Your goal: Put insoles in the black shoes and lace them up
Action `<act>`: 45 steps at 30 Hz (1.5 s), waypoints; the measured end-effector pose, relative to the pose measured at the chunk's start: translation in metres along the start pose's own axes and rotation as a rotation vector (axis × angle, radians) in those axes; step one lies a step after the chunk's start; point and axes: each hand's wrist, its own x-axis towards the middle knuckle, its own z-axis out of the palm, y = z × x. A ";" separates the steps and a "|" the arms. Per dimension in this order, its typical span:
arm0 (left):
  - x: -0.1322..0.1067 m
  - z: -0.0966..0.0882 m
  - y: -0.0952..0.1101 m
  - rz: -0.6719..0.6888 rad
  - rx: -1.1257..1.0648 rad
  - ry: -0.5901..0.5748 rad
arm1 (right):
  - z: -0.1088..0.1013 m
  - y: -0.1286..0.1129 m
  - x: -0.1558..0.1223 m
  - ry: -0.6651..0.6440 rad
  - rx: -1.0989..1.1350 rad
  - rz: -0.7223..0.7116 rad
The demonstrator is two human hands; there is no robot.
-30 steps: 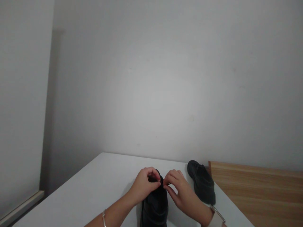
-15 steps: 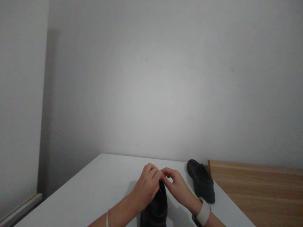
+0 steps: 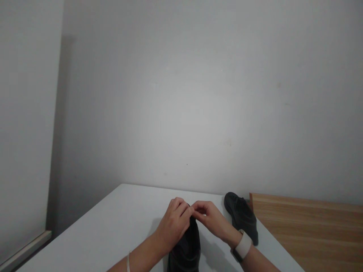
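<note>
A black shoe (image 3: pixel 185 251) stands on the white table in front of me, its opening towards me and its far part covered by my fingers. My left hand (image 3: pixel 176 223) lies over the shoe's far upper part, fingers bent and closed. From the right, my right hand (image 3: pixel 211 218) meets it there, thumb and forefinger pinched together against the left fingertips. Whatever the two pinches hold is too small and too covered to make out. A second black shoe (image 3: pixel 241 213), with laces, rests near the table's right edge, partly behind my right wrist.
The white table (image 3: pixel 113 223) reaches back to a grey-white wall (image 3: pixel 181 113). To its right is a wood-grain panel (image 3: pixel 306 230), close beside the second shoe. A pale ledge (image 3: pixel 31 245) runs along the lower left.
My right hand has shifted slightly left, and its thumb and forefinger have drawn closer together. My left hand stays almost in place over the shoe.
</note>
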 end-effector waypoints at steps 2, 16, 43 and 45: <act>0.000 0.001 -0.001 -0.044 -0.004 0.007 | -0.001 0.000 -0.001 0.009 -0.032 -0.010; -0.012 -0.020 -0.003 0.030 -0.070 -0.135 | 0.006 -0.003 -0.002 0.162 -0.503 -0.120; -0.056 0.040 -0.098 -0.760 -0.477 -0.164 | 0.016 -0.016 -0.060 0.076 -0.604 0.154; -0.062 0.043 -0.104 -0.759 -0.458 -0.187 | -0.001 0.003 -0.058 0.176 -0.626 0.130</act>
